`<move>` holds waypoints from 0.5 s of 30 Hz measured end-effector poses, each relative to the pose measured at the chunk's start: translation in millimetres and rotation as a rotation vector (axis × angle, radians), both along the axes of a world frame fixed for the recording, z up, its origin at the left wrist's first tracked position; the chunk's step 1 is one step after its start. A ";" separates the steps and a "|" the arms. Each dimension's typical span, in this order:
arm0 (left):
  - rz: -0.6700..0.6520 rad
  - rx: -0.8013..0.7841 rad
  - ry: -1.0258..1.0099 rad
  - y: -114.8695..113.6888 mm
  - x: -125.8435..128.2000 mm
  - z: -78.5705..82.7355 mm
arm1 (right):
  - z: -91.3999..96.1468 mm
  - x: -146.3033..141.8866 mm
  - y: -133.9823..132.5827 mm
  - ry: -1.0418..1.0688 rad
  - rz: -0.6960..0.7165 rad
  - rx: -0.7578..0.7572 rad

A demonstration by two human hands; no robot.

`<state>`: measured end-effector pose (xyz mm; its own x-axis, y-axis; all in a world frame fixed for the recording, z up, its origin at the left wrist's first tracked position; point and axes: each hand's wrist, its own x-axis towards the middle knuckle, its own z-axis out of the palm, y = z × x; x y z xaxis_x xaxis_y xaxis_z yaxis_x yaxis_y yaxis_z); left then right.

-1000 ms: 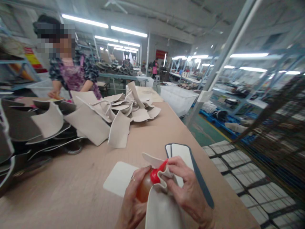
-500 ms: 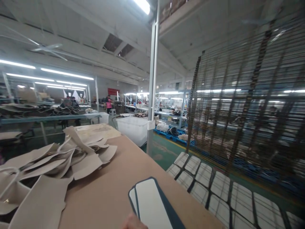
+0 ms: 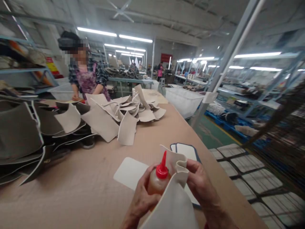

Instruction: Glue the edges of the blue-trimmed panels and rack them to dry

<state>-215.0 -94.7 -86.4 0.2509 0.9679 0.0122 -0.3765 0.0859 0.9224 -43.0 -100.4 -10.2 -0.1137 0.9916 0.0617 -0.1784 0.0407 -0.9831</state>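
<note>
My left hand [image 3: 143, 195] is wrapped round a squeeze bottle [image 3: 156, 185] with a red pointed nozzle and amber liquid inside. The bottle stands upright, nozzle up. My right hand [image 3: 201, 183] pinches a pale beige sheet [image 3: 173, 203] at a folded, looped part of its edge. The sheet hangs in front of the bottle and hides part of it. Under and behind my right hand lie white panels with dark blue borders [image 3: 187, 149]. A plain off-white piece [image 3: 128, 173] lies flat on the table [image 3: 78, 197], left of the bottle.
Beige cut pieces [image 3: 128, 127] lie heaped across the table, with grey curved pieces [image 3: 19, 130] at the left. A co-worker [image 3: 87, 76] in an apron stands beyond. A rack with white panels [image 3: 259, 175] and a post [image 3: 221, 63] are on the right; a white bin [image 3: 183, 100] stands behind.
The view has swung left, bringing the co-worker and grey pieces into sight. Both hands now show, with the bottle and beige sheet; earlier only part of one hand showed by the blue-bordered panels.
</note>
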 end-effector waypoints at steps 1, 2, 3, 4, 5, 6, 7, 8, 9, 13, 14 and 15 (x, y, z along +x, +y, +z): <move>-0.025 0.007 -0.051 -0.2 0.0 0.5 | -0.4 0.6 -0.6 0.022 0.008 -0.011; -0.048 0.019 -0.083 0.1 -0.3 0.4 | -0.4 0.5 -1.8 0.018 0.005 0.004; -0.061 0.035 -0.095 0.6 -0.8 -0.2 | 0.3 -0.3 -3.2 -0.013 -0.006 0.041; -0.061 0.053 -0.092 1.4 -1.5 -1.2 | 1.9 -1.8 -4.3 -0.064 -0.027 0.096; -0.054 0.074 -0.080 2.5 -2.5 -2.3 | 4.2 -4.0 -5.0 -0.132 -0.054 0.159; -0.041 0.099 -0.060 3.7 -3.5 -3.3 | 6.7 -6.4 -5.2 -0.216 -0.086 0.226; -0.025 0.125 -0.028 4.8 -4.4 -3.8 | 9.0 -8.7 -5.0 -0.310 -0.120 0.291; -0.004 0.156 0.013 5.4 -5.1 -3.7 | 10.5 -10.4 -4.7 -0.408 -0.149 0.349; 0.022 0.188 0.059 5.4 -5.4 -2.9 | 10.8 -11.0 -4.5 -0.505 -0.166 0.406; 0.110 0.317 0.194 0.4 -1.3 2.3 | -6.3 -1.1 -0.5 -0.749 -0.212 0.615; 0.123 0.337 0.217 0.2 0.4 3.1 | -14.7 1.8 4.4 -0.769 -0.212 0.663; 0.142 0.349 0.241 1.2 1.4 3.7 | -23.7 2.4 11.5 -0.758 -0.278 0.669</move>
